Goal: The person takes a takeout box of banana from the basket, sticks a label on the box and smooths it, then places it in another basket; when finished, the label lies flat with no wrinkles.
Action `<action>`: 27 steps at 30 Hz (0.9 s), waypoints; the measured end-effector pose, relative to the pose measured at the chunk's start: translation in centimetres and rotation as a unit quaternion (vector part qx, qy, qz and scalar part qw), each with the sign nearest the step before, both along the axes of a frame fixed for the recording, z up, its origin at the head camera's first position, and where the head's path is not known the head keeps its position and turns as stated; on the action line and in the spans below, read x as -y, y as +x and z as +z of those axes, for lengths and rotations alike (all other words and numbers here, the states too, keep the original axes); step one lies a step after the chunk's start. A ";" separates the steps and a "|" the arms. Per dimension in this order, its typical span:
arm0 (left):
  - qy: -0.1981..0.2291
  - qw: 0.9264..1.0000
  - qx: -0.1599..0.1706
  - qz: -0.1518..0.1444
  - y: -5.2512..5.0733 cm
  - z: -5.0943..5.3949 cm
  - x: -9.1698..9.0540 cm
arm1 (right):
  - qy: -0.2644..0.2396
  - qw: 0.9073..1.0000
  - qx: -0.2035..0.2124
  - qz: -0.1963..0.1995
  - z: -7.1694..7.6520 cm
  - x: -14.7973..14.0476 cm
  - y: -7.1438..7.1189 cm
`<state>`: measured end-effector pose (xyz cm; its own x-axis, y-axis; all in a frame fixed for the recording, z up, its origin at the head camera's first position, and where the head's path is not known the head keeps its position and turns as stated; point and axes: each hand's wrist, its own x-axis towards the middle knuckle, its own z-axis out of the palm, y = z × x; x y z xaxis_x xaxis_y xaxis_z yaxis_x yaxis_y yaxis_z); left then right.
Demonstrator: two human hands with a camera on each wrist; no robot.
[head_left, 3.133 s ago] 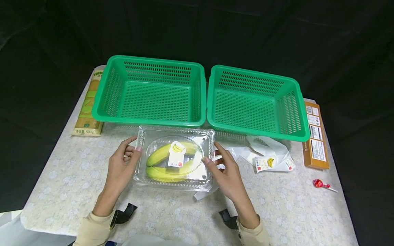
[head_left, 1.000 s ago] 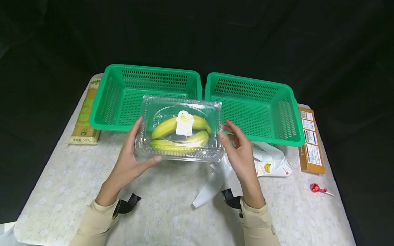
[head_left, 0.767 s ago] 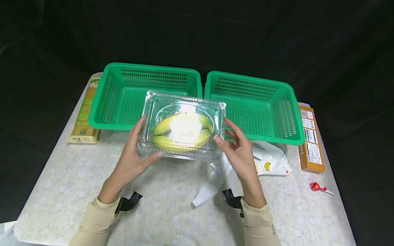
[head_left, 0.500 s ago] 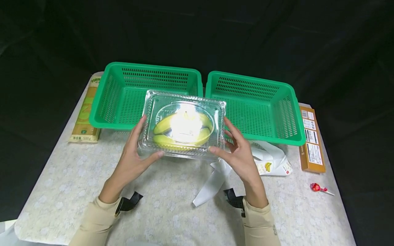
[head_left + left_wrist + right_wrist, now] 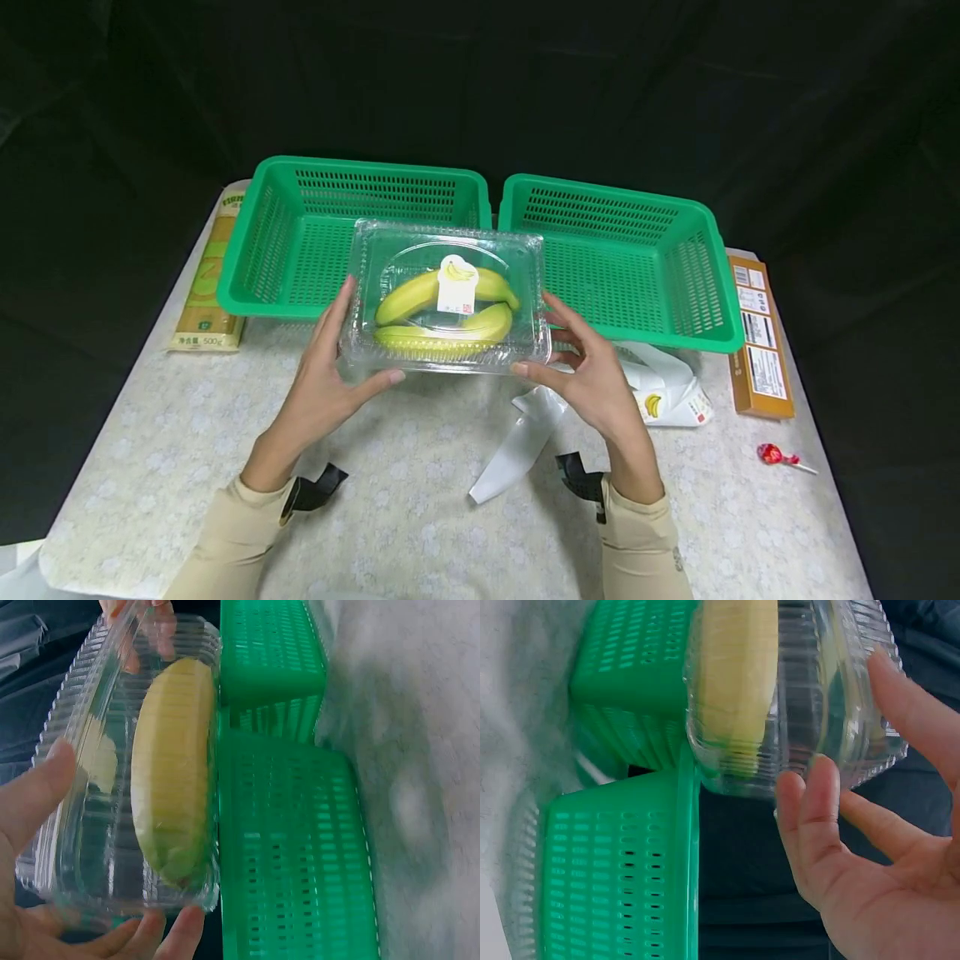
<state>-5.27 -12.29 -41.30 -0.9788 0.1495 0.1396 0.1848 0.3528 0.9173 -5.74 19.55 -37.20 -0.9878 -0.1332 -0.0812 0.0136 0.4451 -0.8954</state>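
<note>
A clear plastic clamshell box (image 5: 448, 363) is held up off the table, its far part overlapping the left basket in the head view. Two yellow bananas (image 5: 411, 298) lie inside, and a white label with a banana picture (image 5: 456, 287) sits on the lid. My left hand (image 5: 318, 383) holds the box's left end, fingers beneath and along the side, thumb at the front edge. At the other end, my right hand (image 5: 596, 379) grips the right side, thumb near the front corner. One banana (image 5: 172, 772) shows through the box wall in the left wrist view.
Two green baskets, left (image 5: 258, 304) and right (image 5: 637, 333), stand side by side behind the box. A yellow 500 g package (image 5: 206, 300) lies far left. At right are white banana-print wrapping (image 5: 671, 404), an orange box (image 5: 761, 342) and a red lollipop (image 5: 770, 454). A white strip (image 5: 517, 454) lies in front.
Over three seconds both hands have raised the box from the table, up and toward the baskets. Lately it has tilted slightly, the lid glare has gone, and the right thumb has slid to the front corner.
</note>
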 end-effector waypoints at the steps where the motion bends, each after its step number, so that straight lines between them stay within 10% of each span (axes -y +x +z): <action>1: 0.006 1.000 0.002 0.003 -0.1 0.0 -0.2 | -0.006 1.000 -0.003 -0.008 0.0 -0.1 0.0; 27: -0.011 1.000 0.012 0.003 -1.1 0.2 -2.4 | -0.046 0.997 -0.027 -0.052 0.1 -1.2 -0.3</action>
<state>-6.38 -9.84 -41.06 -0.9828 0.1460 0.1134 0.1609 0.3736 0.9135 -6.03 20.77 -37.09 -0.9992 -0.0340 -0.0197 0.0061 0.3603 -0.9328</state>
